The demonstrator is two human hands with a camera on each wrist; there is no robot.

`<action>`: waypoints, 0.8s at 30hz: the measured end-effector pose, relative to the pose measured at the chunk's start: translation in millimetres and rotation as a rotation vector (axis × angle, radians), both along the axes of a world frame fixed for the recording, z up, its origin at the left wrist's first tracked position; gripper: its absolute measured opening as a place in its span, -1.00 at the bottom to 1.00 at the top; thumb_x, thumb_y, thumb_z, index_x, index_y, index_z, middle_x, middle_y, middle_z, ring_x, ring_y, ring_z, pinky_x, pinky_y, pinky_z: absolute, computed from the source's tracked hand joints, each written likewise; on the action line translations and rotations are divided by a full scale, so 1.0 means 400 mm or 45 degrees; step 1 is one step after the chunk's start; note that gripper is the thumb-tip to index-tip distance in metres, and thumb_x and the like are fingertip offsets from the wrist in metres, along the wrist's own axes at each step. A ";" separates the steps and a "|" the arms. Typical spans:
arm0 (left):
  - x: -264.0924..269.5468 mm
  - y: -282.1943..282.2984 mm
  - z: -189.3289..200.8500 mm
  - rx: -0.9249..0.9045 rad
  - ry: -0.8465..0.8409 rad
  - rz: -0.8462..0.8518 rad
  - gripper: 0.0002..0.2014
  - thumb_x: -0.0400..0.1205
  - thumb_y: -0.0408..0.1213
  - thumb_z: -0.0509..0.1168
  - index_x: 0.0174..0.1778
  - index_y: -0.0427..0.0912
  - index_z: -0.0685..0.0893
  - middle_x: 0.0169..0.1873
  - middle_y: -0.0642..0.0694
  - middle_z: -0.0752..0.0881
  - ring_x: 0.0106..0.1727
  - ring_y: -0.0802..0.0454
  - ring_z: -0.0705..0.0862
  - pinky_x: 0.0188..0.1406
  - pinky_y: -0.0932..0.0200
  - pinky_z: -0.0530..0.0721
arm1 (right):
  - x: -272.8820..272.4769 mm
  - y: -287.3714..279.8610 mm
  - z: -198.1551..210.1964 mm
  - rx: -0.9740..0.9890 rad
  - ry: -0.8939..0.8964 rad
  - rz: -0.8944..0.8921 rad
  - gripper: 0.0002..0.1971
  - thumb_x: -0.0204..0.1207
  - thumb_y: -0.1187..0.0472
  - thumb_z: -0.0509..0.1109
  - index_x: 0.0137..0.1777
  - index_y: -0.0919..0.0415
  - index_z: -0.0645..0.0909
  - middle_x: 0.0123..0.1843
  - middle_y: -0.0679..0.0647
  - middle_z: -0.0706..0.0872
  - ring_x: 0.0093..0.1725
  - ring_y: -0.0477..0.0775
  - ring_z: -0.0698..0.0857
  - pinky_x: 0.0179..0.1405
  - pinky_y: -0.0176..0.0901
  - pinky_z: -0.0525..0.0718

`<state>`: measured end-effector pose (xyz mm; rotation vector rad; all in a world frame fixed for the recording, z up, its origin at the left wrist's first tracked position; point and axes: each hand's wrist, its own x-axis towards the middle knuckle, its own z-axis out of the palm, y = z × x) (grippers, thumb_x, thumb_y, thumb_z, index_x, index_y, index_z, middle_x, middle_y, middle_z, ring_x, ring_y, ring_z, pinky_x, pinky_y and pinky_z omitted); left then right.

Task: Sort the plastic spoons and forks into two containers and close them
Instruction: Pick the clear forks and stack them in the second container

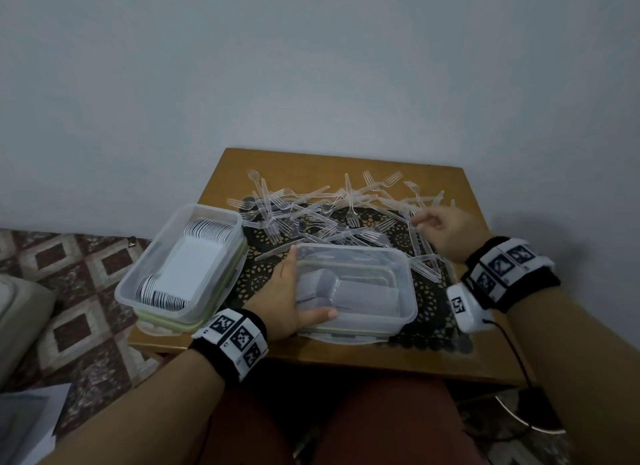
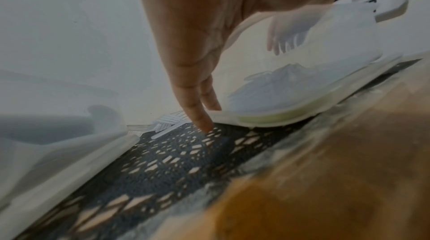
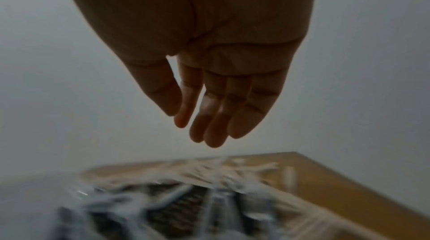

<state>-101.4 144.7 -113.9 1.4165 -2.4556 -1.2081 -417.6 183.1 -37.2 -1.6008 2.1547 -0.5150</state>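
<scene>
Two clear containers stand on a small wooden table. The left container holds stacked white spoons. The right container holds a stack of clear forks. My left hand grips that right container's left end, thumb on the near wall and fingers down the far corner. Behind the containers lies a loose pile of clear forks. My right hand hovers over the pile's right side with relaxed fingers and holds nothing.
A black lace doily covers the table's middle. Each container sits on a green-sealed lid. A grey wall rises right behind the table. A patterned rug lies to the left, and a cable hangs off the table's right front.
</scene>
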 end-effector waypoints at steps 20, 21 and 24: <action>-0.020 -0.056 0.111 -0.099 -0.300 -0.079 0.19 0.24 0.61 0.16 0.69 -0.04 0.05 0.65 -0.08 0.15 0.63 -0.10 0.24 0.55 -0.12 0.36 | -0.110 0.000 -0.097 0.418 0.045 -0.274 -0.87 0.49 0.19 0.53 0.01 0.15 0.77 -0.01 0.07 0.76 0.00 0.08 0.70 0.01 -0.14 0.60; -0.029 -0.076 0.137 -0.158 -0.355 -0.088 0.11 0.27 0.60 0.11 0.66 -0.04 0.17 0.62 -0.10 0.23 0.59 -0.09 0.31 0.52 -0.09 0.40 | -0.113 0.008 -0.093 0.412 0.016 -0.267 -0.87 0.48 0.20 0.54 0.00 0.13 0.77 -0.02 0.05 0.75 0.01 0.06 0.69 0.04 -0.14 0.59; -0.071 -0.150 0.220 -0.289 -0.385 -0.145 -0.17 0.48 0.44 0.16 0.55 -0.04 0.39 0.49 -0.06 0.48 0.40 0.02 0.52 0.37 0.03 0.53 | -0.119 0.029 -0.088 0.394 -0.055 -0.233 -0.94 0.47 0.21 0.54 -0.10 0.05 0.74 -0.05 -0.01 0.73 0.03 0.02 0.68 0.09 -0.14 0.58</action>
